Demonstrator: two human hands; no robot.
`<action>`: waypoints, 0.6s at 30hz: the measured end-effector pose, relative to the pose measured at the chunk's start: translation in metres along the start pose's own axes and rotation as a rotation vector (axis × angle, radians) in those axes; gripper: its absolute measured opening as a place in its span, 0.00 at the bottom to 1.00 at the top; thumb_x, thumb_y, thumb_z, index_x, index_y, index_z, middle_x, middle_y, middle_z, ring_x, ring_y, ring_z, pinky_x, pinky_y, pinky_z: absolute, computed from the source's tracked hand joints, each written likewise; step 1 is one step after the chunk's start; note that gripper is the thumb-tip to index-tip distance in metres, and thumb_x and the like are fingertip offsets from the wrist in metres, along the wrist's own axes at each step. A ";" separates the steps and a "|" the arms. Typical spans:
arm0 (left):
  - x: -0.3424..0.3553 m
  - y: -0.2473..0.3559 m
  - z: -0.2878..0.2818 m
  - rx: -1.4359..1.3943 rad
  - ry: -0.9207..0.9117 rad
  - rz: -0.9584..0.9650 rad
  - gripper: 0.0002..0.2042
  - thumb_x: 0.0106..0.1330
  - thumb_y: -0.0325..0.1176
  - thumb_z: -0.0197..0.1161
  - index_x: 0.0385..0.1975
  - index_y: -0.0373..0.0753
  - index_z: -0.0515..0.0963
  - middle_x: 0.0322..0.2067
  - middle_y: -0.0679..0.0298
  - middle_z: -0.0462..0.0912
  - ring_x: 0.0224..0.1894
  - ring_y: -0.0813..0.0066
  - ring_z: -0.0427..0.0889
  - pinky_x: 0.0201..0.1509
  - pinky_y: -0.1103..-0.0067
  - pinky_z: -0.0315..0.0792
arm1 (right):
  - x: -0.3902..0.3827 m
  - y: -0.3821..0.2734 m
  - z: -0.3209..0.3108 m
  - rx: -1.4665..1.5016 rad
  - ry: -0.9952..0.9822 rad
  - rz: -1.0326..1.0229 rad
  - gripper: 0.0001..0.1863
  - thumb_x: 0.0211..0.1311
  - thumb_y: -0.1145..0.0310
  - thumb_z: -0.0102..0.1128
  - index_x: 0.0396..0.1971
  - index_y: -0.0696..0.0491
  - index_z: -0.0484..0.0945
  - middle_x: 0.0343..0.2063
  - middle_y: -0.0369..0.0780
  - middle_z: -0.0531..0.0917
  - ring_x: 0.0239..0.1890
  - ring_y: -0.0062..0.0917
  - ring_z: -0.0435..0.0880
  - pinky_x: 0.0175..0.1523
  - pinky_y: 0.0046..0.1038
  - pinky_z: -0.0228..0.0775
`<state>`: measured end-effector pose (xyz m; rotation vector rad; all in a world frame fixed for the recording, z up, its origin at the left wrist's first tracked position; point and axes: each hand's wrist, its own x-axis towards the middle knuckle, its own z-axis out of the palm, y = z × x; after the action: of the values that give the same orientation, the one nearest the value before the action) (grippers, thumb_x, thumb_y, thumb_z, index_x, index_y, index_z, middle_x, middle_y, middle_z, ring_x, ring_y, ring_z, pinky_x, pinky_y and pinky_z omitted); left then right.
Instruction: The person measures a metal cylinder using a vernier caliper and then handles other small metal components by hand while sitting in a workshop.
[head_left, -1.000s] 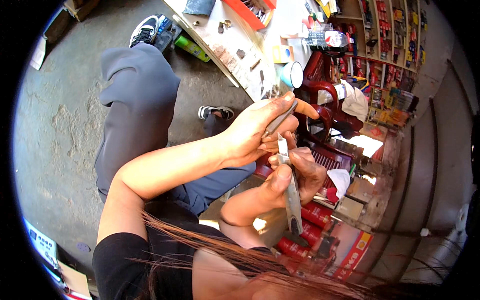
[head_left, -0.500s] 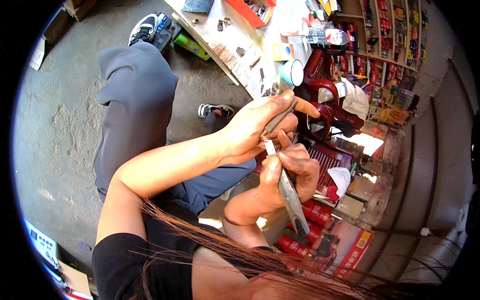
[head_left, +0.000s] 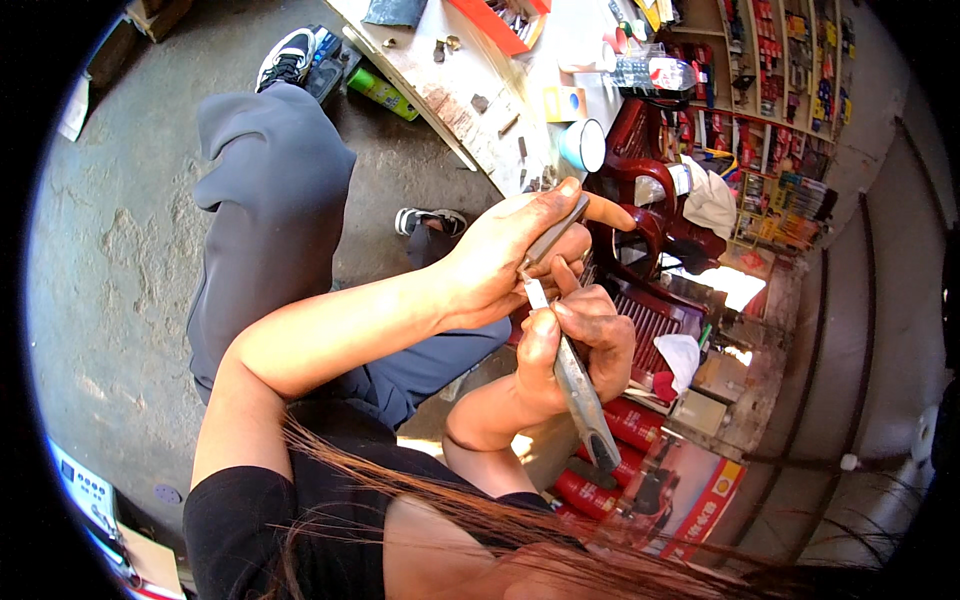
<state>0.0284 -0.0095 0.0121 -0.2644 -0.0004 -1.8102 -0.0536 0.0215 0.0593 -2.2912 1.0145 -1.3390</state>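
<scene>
My left hand (head_left: 485, 255) is closed around a small dark grey-brown bar (head_left: 556, 232), with the thumb along it and the index finger stretched out past it. My right hand (head_left: 605, 335) grips a utility knife (head_left: 582, 398) with a worn grey handle, its thumb and fingers pinching near the blade. The short pale blade (head_left: 535, 292) points up toward the near end of the bar, at or very close to it; contact cannot be made out. Both hands are almost together, above my lap.
A work table (head_left: 440, 90) ahead carries dark scraps, a red box (head_left: 505, 28), a blue-white cup (head_left: 581, 146) and a plastic bottle (head_left: 650, 73). Dark red wooden chairs (head_left: 640, 190) stand at the right, before shelves of packaged goods (head_left: 770, 60). Red cylinders (head_left: 630, 425) lie below them.
Both hands and the knife have shifted very slightly left and up. The grips on the bar and the knife are the same.
</scene>
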 end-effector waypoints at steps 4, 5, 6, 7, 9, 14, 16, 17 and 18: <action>-0.001 0.001 0.003 0.014 0.013 -0.002 0.26 0.70 0.49 0.46 0.50 0.27 0.68 0.11 0.79 0.55 0.13 0.92 0.52 0.15 0.91 0.47 | 0.000 0.001 0.001 0.026 0.037 0.007 0.07 0.45 0.76 0.62 0.21 0.57 0.72 0.15 0.38 0.75 0.18 0.24 0.73 0.28 0.24 0.70; -0.001 0.001 0.003 0.011 0.019 -0.006 0.26 0.70 0.49 0.46 0.50 0.27 0.68 0.11 0.79 0.55 0.13 0.92 0.52 0.15 0.91 0.47 | 0.000 0.001 0.001 0.029 0.053 0.013 0.07 0.44 0.76 0.62 0.21 0.57 0.72 0.15 0.38 0.75 0.18 0.24 0.73 0.28 0.24 0.70; -0.001 0.001 0.003 0.007 0.026 -0.009 0.26 0.70 0.50 0.46 0.50 0.27 0.68 0.11 0.79 0.55 0.13 0.92 0.52 0.15 0.91 0.47 | 0.000 0.000 0.001 0.031 0.036 0.015 0.07 0.44 0.76 0.62 0.21 0.58 0.72 0.15 0.38 0.75 0.18 0.24 0.73 0.28 0.24 0.70; -0.001 0.000 0.002 0.009 0.027 -0.005 0.26 0.70 0.50 0.46 0.50 0.27 0.68 0.11 0.79 0.55 0.13 0.92 0.52 0.15 0.91 0.47 | 0.000 0.000 0.001 0.032 0.018 0.017 0.07 0.44 0.77 0.62 0.21 0.58 0.72 0.16 0.38 0.75 0.18 0.24 0.73 0.28 0.24 0.70; 0.000 -0.001 -0.001 0.013 0.027 0.002 0.26 0.70 0.50 0.46 0.50 0.27 0.69 0.11 0.79 0.55 0.13 0.92 0.53 0.15 0.91 0.47 | 0.001 0.000 0.000 0.040 -0.007 0.012 0.07 0.44 0.77 0.62 0.21 0.58 0.72 0.16 0.38 0.76 0.19 0.24 0.73 0.29 0.24 0.70; 0.001 -0.002 0.001 0.009 0.018 0.007 0.26 0.70 0.49 0.46 0.50 0.27 0.68 0.11 0.78 0.56 0.13 0.92 0.53 0.16 0.91 0.48 | 0.002 0.000 -0.003 0.049 -0.005 0.033 0.06 0.44 0.77 0.62 0.21 0.58 0.72 0.17 0.39 0.76 0.19 0.24 0.73 0.29 0.24 0.70; 0.001 -0.002 -0.002 0.002 0.019 0.009 0.26 0.71 0.48 0.46 0.51 0.27 0.68 0.11 0.78 0.55 0.13 0.92 0.53 0.16 0.91 0.48 | -0.001 0.002 -0.001 0.065 0.009 0.037 0.06 0.45 0.77 0.62 0.22 0.58 0.72 0.17 0.39 0.76 0.19 0.24 0.74 0.29 0.24 0.69; 0.000 -0.002 -0.003 -0.003 0.022 0.006 0.26 0.71 0.48 0.46 0.51 0.27 0.68 0.11 0.79 0.55 0.13 0.92 0.53 0.16 0.91 0.48 | -0.002 0.003 0.001 0.073 0.016 0.039 0.06 0.45 0.77 0.62 0.22 0.58 0.73 0.17 0.39 0.76 0.19 0.24 0.74 0.29 0.24 0.69; 0.001 -0.002 -0.003 -0.010 0.023 -0.001 0.26 0.71 0.48 0.45 0.51 0.27 0.68 0.11 0.79 0.55 0.13 0.92 0.53 0.16 0.91 0.48 | -0.002 0.003 0.001 0.074 0.009 0.047 0.06 0.45 0.77 0.62 0.22 0.58 0.73 0.17 0.39 0.76 0.20 0.24 0.74 0.29 0.24 0.69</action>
<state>0.0258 -0.0102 0.0095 -0.2505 0.0244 -1.8145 -0.0548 0.0206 0.0563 -2.1966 0.9982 -1.3463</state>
